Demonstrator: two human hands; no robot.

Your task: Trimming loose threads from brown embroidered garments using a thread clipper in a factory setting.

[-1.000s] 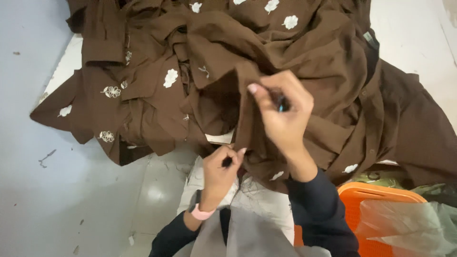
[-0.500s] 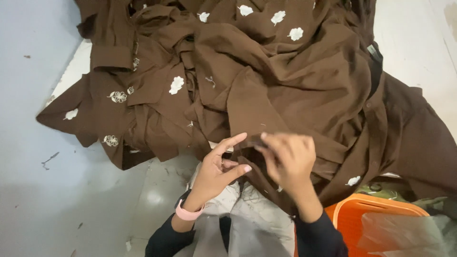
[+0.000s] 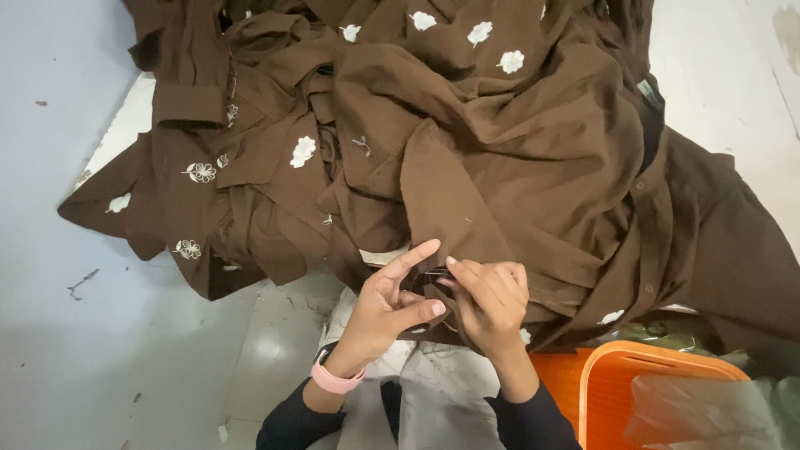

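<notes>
The left hand [image 3: 390, 302], wearing a pink wristband [image 3: 334, 380], is pinching the near edge of the brown embroidered fabric garment [image 3: 467, 208] between thumb and curled fingers, forefinger stretched out. The right hand [image 3: 490, 302], touching it, is gripping the same edge with bent fingers. An orange plastic basket [image 3: 658, 367] is sitting just right of the garment's near edge.

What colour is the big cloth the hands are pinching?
The cloth is dark brown with small white flowers stitched on, seen best in the head view.
</notes>
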